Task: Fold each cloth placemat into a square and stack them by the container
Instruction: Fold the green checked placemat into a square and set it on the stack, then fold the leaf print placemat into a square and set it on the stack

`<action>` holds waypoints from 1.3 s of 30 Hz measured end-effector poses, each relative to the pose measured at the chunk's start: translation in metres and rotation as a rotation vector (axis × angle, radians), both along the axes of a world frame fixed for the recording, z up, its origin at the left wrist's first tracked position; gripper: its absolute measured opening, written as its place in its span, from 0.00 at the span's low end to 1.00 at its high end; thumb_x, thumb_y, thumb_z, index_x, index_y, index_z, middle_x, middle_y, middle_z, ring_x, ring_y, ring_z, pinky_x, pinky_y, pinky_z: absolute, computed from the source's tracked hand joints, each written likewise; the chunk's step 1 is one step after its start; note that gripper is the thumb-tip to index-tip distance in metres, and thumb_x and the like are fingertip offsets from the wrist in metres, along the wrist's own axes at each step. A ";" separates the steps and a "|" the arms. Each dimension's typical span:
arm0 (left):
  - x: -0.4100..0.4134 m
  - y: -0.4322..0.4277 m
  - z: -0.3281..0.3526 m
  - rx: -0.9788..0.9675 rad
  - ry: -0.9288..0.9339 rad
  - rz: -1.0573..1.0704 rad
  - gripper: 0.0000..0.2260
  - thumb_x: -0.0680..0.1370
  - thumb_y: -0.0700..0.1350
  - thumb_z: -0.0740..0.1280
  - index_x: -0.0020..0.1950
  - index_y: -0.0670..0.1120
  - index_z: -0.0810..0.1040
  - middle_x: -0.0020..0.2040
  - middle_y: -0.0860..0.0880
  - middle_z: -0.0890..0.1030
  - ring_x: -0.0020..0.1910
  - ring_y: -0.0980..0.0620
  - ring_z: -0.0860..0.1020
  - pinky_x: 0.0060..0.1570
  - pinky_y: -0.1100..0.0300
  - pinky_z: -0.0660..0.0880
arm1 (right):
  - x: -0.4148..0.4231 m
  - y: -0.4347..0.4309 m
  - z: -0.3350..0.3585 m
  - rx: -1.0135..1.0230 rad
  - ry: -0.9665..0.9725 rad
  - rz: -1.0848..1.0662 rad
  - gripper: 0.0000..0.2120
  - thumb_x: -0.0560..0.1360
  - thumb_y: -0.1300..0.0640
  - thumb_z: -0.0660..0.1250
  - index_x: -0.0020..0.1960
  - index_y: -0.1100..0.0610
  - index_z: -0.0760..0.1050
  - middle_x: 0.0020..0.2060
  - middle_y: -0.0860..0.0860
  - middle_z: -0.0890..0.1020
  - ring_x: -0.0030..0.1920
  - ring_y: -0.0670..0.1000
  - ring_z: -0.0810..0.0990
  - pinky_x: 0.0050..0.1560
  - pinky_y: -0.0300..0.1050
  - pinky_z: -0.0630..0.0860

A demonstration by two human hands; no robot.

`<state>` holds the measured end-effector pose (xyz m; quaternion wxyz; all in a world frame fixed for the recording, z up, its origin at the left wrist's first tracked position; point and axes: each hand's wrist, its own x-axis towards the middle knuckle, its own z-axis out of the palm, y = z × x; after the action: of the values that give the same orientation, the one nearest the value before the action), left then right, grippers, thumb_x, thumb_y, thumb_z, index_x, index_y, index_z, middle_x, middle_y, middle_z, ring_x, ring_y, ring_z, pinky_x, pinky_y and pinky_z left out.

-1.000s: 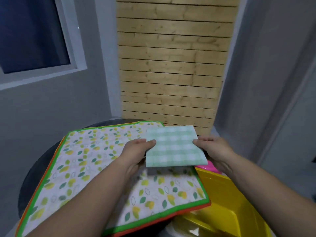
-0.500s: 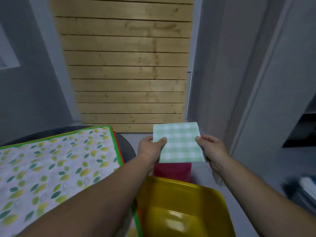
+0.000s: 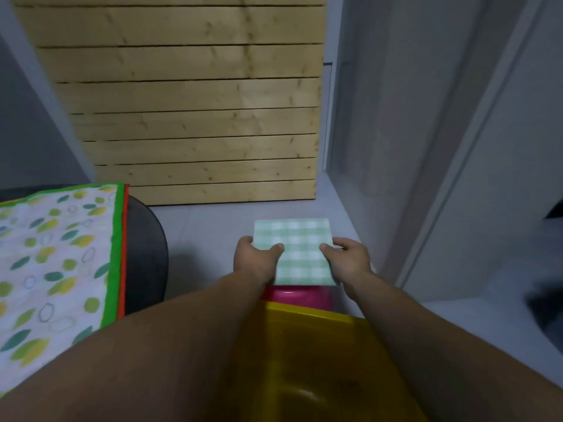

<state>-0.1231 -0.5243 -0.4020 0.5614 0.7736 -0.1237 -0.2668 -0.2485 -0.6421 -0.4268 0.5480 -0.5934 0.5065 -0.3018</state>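
Holding folded green-check placemat [image 3: 297, 251] flat, square, both hands gripping sides.

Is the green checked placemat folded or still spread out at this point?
Folded. The green checked placemat is a compact square held flat between the left hand and right hand, unlike the leaf-print placemat lying spread open.

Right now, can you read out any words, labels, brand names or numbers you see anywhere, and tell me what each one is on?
There is no readable text in this view.
Green gingham folded placemat: check pattern only.
Leaf-print placemat: leaves and rings only.
Yellow container: no label shows.
Pink object behind it: no marking shows.
Wooden slat panel: bare wood.
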 end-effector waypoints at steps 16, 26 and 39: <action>0.022 -0.014 -0.053 0.249 -0.058 -0.130 0.26 0.59 0.62 0.78 0.51 0.53 0.75 0.56 0.50 0.82 0.58 0.42 0.79 0.60 0.43 0.78 | 0.018 -0.012 -0.053 -0.166 0.225 0.042 0.13 0.73 0.54 0.73 0.55 0.58 0.82 0.50 0.54 0.85 0.49 0.56 0.83 0.54 0.56 0.81; 0.013 -0.020 -0.019 0.257 -0.146 -0.074 0.32 0.68 0.58 0.77 0.64 0.44 0.69 0.62 0.42 0.77 0.62 0.39 0.74 0.64 0.44 0.73 | 0.011 -0.003 -0.036 -0.268 0.248 0.025 0.16 0.74 0.51 0.71 0.58 0.58 0.79 0.51 0.53 0.83 0.52 0.54 0.81 0.55 0.50 0.78; -0.044 0.133 0.181 -0.196 0.000 -0.304 0.09 0.76 0.49 0.73 0.51 0.46 0.80 0.55 0.45 0.83 0.55 0.49 0.82 0.56 0.54 0.78 | -0.054 0.160 0.165 -0.353 -0.101 0.302 0.02 0.74 0.56 0.72 0.44 0.55 0.83 0.37 0.48 0.83 0.40 0.47 0.81 0.43 0.41 0.77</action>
<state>-0.1671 -0.3916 -0.2206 0.5875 0.6875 -0.2645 -0.3351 -0.3024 -0.4821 -0.2617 0.4995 -0.7332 0.3233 -0.3293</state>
